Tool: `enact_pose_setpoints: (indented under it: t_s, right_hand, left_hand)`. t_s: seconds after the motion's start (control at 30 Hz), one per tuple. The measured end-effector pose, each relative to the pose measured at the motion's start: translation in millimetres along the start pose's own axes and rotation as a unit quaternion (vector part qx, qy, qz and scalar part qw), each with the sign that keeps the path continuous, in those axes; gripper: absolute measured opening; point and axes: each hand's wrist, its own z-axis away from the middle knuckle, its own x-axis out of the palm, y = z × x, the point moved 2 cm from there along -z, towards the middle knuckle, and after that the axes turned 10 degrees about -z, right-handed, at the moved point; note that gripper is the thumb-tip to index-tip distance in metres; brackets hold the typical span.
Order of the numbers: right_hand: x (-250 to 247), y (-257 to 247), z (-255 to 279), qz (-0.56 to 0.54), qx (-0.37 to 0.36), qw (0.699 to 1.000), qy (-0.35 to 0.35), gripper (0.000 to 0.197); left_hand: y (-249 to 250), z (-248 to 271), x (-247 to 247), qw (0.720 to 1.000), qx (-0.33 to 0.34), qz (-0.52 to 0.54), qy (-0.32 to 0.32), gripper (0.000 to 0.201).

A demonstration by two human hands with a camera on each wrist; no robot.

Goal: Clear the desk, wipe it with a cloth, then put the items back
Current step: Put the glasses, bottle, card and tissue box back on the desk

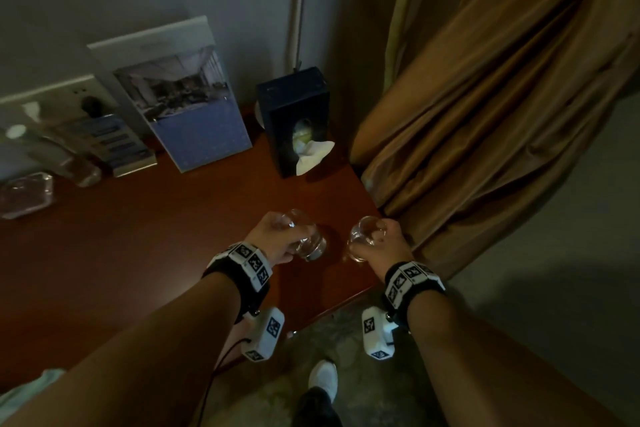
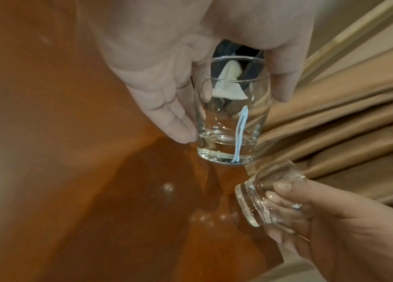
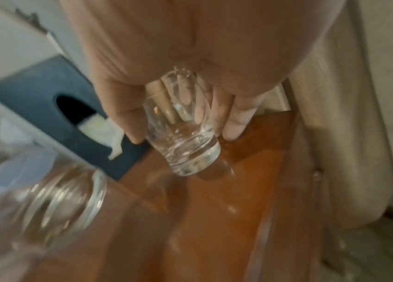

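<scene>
A: Item, two glasses: handling?
B: Clear, hard, slick, breakable; take each round its wall

A: Location?
B: Left glass [image 1: 308, 242] in left hand [image 1: 273, 239], right glass [image 1: 363, 239] in right hand [image 1: 388, 246]; each grip wrapped round its glass, just above the surface [image 1: 138, 253] near its right edge

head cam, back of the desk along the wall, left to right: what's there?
Clear plastic box → bottle → small card stand → tall picture card → dark tissue box → curtain. The glasses in the hands sit nearer, so they are left out.
</scene>
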Motion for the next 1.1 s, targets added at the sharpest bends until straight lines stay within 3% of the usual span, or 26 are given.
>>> enact_pose_setpoints:
  t_s: [0.07, 0.2, 0.37, 0.57, 0.7, 0.83, 1.1]
  right_hand:
    - [6.1, -13.5, 4.4, -0.016, -0.003, 1.000, 0.006, 0.080]
    - [33.7, -46.3, 13.9, -0.032, -0.022, 0.999, 0.007, 0.083]
    - [94.5, -88.9, 34.5, -0.024, -0.071, 0.997, -0.028, 0.082]
    - [193.5, -133.8, 98.1, 0.002, -0.124, 0.988, -0.095, 0.078]
    - [265.2, -148.2, 147.0, 0.024, -0.157, 0.980, -0.123, 0.073]
    - [341.6, -157.1, 195.0, 0.022, -0.169, 0.973, -0.153, 0.086]
    - [469.8, -176.6, 277.8, 0.061, -0.216, 0.952, -0.210, 0.073]
  left_hand:
    - [2.4, 9.2, -14.5, 1.000, 0.010, 0.007, 0.010, 0.081]
    - [5.2, 33.3, -56.2, 0.998, 0.034, 0.031, 0.046, 0.064]
    - [-11.5, 75.2, -130.4, 0.990, 0.057, 0.058, 0.117, 0.064]
    - [-53.9, 143.0, -232.0, 0.973, 0.078, 0.091, 0.200, 0.054]
    - [-94.6, 192.0, -300.2, 0.959, 0.082, 0.108, 0.247, 0.069]
    - [-142.8, 237.1, -368.0, 0.950, 0.089, 0.100, 0.283, 0.053]
    - [-210.3, 313.6, -488.0, 0.929, 0.091, 0.062, 0.352, 0.066]
